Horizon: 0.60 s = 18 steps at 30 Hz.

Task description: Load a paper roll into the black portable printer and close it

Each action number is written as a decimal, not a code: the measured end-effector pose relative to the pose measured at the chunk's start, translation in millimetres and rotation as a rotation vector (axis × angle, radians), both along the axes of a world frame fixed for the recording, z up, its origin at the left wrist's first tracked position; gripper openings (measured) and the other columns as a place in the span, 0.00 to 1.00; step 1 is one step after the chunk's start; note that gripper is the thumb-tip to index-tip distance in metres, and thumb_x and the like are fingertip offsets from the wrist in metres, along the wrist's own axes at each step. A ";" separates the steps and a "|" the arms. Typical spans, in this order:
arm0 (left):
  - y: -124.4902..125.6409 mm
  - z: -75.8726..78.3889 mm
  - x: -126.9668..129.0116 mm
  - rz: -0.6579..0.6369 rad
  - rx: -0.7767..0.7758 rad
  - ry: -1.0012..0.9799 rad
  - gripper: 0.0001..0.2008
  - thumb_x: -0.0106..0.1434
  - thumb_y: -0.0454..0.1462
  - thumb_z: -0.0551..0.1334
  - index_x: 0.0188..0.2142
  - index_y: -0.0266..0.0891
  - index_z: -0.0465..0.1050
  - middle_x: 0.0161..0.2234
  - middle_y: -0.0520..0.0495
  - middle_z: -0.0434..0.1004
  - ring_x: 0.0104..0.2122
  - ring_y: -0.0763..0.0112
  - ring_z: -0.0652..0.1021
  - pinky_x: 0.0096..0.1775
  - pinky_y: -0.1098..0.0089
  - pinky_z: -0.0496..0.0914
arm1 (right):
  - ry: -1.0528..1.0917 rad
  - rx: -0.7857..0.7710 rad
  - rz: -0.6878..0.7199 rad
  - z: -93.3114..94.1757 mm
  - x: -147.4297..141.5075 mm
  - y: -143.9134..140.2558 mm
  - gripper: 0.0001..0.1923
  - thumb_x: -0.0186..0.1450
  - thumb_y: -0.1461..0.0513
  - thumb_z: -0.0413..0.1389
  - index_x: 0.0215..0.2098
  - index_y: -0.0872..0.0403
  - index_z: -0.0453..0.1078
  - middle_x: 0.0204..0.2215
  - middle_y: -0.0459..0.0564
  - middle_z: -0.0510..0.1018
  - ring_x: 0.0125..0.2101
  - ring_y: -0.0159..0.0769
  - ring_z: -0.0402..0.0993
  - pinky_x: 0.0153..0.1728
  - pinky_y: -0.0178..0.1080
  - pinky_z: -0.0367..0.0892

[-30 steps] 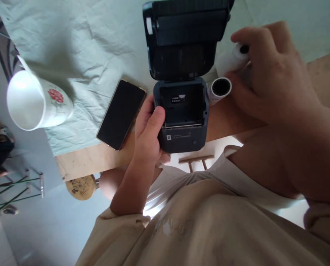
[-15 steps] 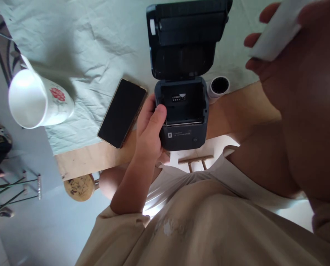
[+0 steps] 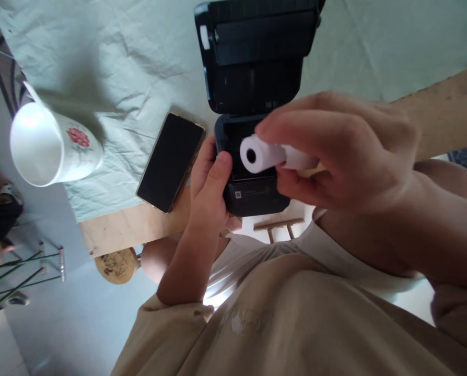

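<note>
A person holds a white paper roll over an open label printer on a table.

The right hand grips the roll sideways, fingertips curled over its top and the thumb pressed under it, so the roll's hollow end sticks out past the fingertips and sits just above the printer's open compartment. The left hand is wrapped round the printer's near corner, thumb resting on the rim beside the compartment, close to the roll's end. Beyond both hands, the printer's black lid stands open. Just outside the left hand's knuckles lies a dark phone, screen up, on a wrinkled pale green cloth. Farther out that same way stands a white mug with a red flower.
</note>
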<state>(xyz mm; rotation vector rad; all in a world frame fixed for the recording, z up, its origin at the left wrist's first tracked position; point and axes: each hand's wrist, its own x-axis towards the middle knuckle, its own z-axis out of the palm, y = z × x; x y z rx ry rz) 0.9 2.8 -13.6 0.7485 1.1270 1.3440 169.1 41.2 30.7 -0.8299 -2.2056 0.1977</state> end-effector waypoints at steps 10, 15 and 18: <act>-2.7 2.1 -4.8 -0.073 0.105 0.107 0.16 0.63 0.51 0.62 0.42 0.43 0.75 0.38 0.47 0.77 0.41 0.63 0.76 0.39 0.65 0.70 | -0.252 0.034 -0.020 -7.5 6.2 7.6 0.06 0.68 0.59 0.50 0.41 0.48 0.68 0.45 0.37 0.77 0.38 0.27 0.76 0.36 0.36 0.65; -2.9 1.3 -3.3 -0.051 0.088 0.075 0.13 0.63 0.48 0.61 0.41 0.45 0.74 0.35 0.50 0.76 0.36 0.68 0.76 0.35 0.67 0.68 | -0.039 0.194 0.103 -6.5 12.8 7.1 0.04 0.66 0.60 0.52 0.37 0.50 0.68 0.36 0.42 0.76 0.35 0.31 0.73 0.35 0.39 0.63; -3.7 -0.6 -6.5 -0.092 0.110 0.101 0.15 0.63 0.50 0.61 0.41 0.44 0.74 0.34 0.49 0.75 0.34 0.69 0.75 0.34 0.68 0.68 | -0.130 0.218 0.215 -5.6 13.6 7.5 0.14 0.70 0.54 0.46 0.34 0.49 0.71 0.31 0.42 0.74 0.34 0.30 0.70 0.32 0.39 0.61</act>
